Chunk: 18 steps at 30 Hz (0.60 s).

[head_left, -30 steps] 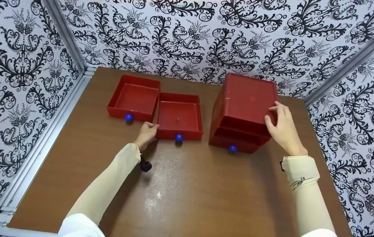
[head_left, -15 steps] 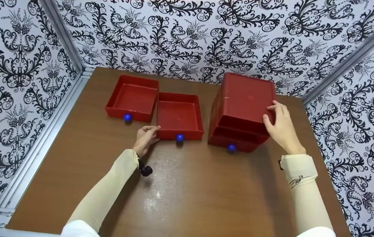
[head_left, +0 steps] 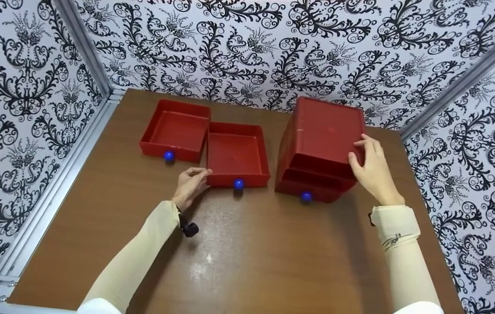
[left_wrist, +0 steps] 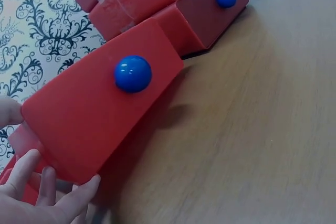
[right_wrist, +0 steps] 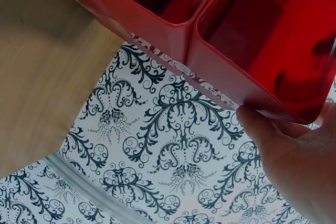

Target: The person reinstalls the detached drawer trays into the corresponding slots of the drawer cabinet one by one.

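With thumb and fingers, my left hand [head_left: 188, 187] holds the front left corner of a shallow red drawer [head_left: 232, 152] that has a round blue knob [head_left: 238, 184]. In the left wrist view, the fingers [left_wrist: 79, 198] reach under the corner of the drawer front [left_wrist: 79, 124], and a shadow falls on the table below it. A taller red drawer cabinet [head_left: 328, 131] stands to the right, its upper compartment open at the front and a blue-knobbed drawer at its bottom. My right hand [head_left: 373, 174] grips the cabinet's right upper edge; some fingers are hidden in the right wrist view.
Another red drawer [head_left: 179, 128] with a blue knob lies on the brown table [head_left: 264, 261], left of the held one and close against it. Patterned walls [head_left: 238, 56] and metal rails [head_left: 55, 187] border the table.
My left hand has shifted slightly left and toward the body, and the held drawer's front has come a little nearer. My right hand and the cabinet hold nearly still.
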Each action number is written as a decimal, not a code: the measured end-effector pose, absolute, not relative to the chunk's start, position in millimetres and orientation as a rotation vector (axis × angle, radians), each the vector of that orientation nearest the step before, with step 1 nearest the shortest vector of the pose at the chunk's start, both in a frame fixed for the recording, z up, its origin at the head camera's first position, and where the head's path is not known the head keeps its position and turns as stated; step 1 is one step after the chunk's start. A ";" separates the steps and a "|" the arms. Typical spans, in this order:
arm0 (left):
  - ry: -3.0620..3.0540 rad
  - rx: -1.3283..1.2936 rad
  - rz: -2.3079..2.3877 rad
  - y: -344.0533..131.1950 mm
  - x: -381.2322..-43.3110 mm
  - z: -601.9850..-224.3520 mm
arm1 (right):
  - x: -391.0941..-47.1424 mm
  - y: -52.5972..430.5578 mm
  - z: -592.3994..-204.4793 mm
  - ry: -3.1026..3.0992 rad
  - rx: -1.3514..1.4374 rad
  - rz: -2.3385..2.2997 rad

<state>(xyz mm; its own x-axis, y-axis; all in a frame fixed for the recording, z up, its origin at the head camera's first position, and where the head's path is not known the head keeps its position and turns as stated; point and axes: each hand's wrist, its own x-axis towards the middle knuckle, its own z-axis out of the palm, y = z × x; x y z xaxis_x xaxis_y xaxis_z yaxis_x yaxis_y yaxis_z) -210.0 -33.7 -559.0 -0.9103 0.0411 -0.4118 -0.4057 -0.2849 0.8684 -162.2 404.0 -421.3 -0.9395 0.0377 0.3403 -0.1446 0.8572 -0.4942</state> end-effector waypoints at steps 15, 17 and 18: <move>1.694 -0.349 2.145 -55.3 -189.7 -551.7 | -163.5 404.8 -421.7 -2.670 0.101 0.742; 1.661 -0.323 2.159 -62.2 -184.1 -550.3 | -163.8 405.0 -421.9 -2.667 0.106 0.742; 1.645 -0.307 2.167 -66.1 -181.0 -549.6 | -164.0 405.0 -421.9 -2.666 0.109 0.743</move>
<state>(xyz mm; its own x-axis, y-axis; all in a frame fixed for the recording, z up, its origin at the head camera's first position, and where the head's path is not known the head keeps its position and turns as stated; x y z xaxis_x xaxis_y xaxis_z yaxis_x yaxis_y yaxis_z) -181.0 -66.1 -549.6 -0.8955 0.1817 -0.4063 -0.4402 -0.2267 0.8688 -164.0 405.0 -421.9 -0.9288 0.0245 0.3699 -0.1703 0.8582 -0.4843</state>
